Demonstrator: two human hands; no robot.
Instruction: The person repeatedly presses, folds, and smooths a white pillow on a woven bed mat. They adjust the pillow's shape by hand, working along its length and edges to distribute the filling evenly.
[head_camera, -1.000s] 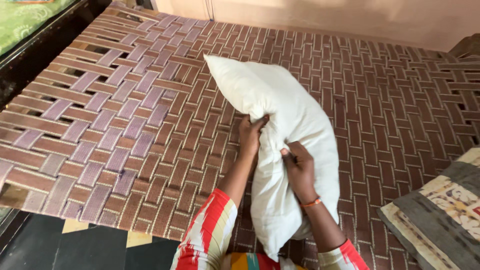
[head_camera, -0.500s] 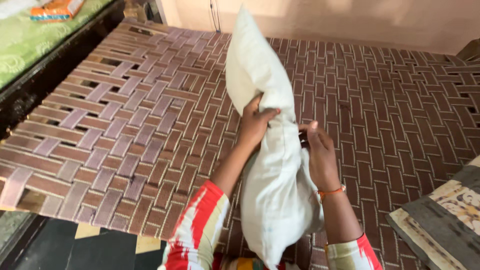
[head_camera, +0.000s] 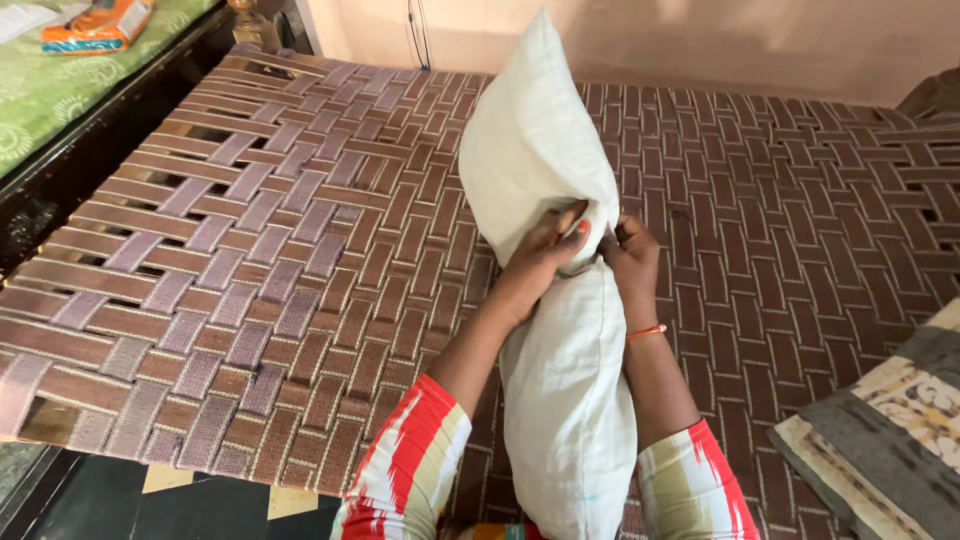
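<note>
Both hands, left hand (head_camera: 545, 255) and right hand (head_camera: 630, 260), keep a closed grip on the upright white pillow (head_camera: 545, 150) between them, above the woven bed (head_camera: 250, 250).

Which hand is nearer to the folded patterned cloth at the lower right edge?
Right. The right hand grips the white pillow on the side facing the patterned cloth; the left hand grips the pillow's far side, farther from the cloth.

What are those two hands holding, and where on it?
Both the left hand and right hand pinch a soft white fabric pillow at its bunched middle.
</note>
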